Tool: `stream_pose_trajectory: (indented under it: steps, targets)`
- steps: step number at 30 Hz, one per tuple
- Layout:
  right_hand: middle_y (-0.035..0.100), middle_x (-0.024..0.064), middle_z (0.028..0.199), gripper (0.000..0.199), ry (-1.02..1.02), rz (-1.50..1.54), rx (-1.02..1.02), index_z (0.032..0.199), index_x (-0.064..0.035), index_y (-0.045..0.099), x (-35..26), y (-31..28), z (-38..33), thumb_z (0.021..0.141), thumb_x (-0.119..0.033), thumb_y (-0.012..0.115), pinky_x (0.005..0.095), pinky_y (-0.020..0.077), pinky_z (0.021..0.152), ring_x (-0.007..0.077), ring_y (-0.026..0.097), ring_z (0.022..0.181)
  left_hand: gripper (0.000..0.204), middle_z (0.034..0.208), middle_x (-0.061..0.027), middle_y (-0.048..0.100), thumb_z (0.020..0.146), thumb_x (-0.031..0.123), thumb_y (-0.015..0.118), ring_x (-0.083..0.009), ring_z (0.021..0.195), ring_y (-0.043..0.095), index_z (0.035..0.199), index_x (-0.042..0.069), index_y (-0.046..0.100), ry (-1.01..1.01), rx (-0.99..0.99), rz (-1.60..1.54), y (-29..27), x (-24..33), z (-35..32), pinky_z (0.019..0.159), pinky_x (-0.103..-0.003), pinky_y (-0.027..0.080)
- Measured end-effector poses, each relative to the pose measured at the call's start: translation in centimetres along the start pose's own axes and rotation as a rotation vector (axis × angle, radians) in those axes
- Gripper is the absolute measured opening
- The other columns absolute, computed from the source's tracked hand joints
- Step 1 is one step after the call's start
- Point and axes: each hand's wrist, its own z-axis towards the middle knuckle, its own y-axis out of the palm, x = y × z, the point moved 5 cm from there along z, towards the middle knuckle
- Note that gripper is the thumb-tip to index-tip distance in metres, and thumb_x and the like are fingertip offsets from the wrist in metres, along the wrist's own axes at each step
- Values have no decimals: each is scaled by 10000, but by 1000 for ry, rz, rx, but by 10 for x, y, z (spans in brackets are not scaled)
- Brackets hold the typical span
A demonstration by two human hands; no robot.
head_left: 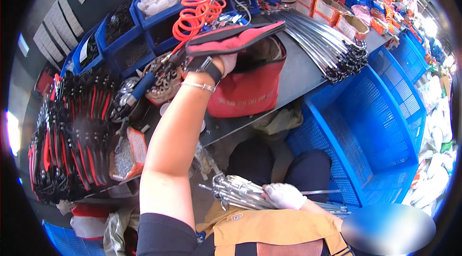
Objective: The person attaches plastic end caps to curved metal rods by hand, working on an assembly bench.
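A red fabric bag [248, 90] stands at the front edge of the workbench, its black-edged red lid [240, 39] raised. My left arm stretches up to it, with a dark watch [206, 66] and a bracelet at the wrist. Under the lid, at the bag's mouth, is my left hand [230, 62]; its fingers are hidden. Across my lap lies a bundle of thin metal rods [236, 191] with fittings at the left ends. My right hand [286, 196], in a white glove, is closed over rods of this bundle.
Red-and-black handled parts [79, 135] are piled at left, beside a small box of metal bits [124, 159]. Blue bins [126, 56] and a coiled red hose [195, 20] are behind. More rods [322, 44] lie on the bench; a large blue crate [365, 131] stands at right.
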Motion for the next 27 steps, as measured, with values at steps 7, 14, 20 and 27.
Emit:
stream_pose_trajectory:
  steps: [7, 14, 20, 27]
  targets:
    - [583, 124, 771, 182, -175, -253, 287, 844, -39, 555, -17, -24, -4, 831, -220, 554, 404, 496, 660, 273, 610, 744, 239, 960, -179, 568, 800, -18, 556, -355, 859, 585, 1028, 49, 542, 226, 61, -356, -82, 67, -22, 742, -366, 494]
    - [577, 153, 651, 179, 9, -121, 62, 863, -46, 502, -14, -32, 12, 864, -220, 547, 421, 472, 472, 316, 597, 532, 159, 986, -104, 575, 905, 12, 539, -155, 849, 589, 1056, 13, 491, -281, 656, -875, -156, 27, -151, 754, -284, 492]
    - [593, 162, 722, 174, 108, -222, 98, 839, -21, 528, -37, -46, 8, 828, -185, 586, 421, 483, 495, 304, 600, 539, 272, 897, -95, 541, 969, 235, 476, -146, 730, 507, 1198, 111, 398, -622, 660, -981, -143, 11, -233, 660, -286, 444]
    - [621, 200, 817, 205, 88, 62, -124, 870, -5, 597, -40, -74, 31, 872, -187, 504, 460, 490, 664, 376, 609, 733, 279, 909, -39, 525, 956, 164, 473, -101, 745, 496, 1208, 46, 454, -946, 544, -1067, -126, 18, -253, 692, -246, 435]
